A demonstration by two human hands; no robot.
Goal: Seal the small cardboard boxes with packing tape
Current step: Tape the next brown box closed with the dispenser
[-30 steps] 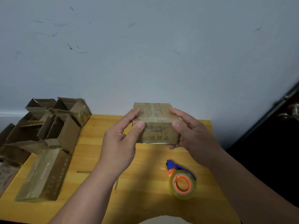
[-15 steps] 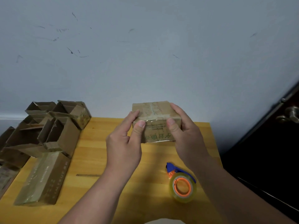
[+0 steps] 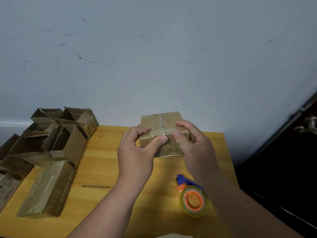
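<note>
Both hands hold one small cardboard box [image 3: 163,133] above the far middle of the wooden counter [image 3: 103,162]. The left hand [image 3: 137,152] curls its fingers over the box's left top edge, with the thumb pressed on the near face; the right hand [image 3: 193,145] wraps the right side, its thumb beside the other thumb on the near top edge. The box is tilted so that its top faces up and toward the camera, its long axis running left to right. A strip of clear tape [image 3: 161,122] crosses the top from far to near and folds down onto the near face under the thumbs. Nearer on the counter, to the right, a tape roll [image 3: 193,201] with an orange core lies flat with a blue dispenser part [image 3: 183,180] beside it. At the left lie a closed long box [image 3: 48,188] and a cluster of open boxes [image 3: 56,134] against the wall.
</note>
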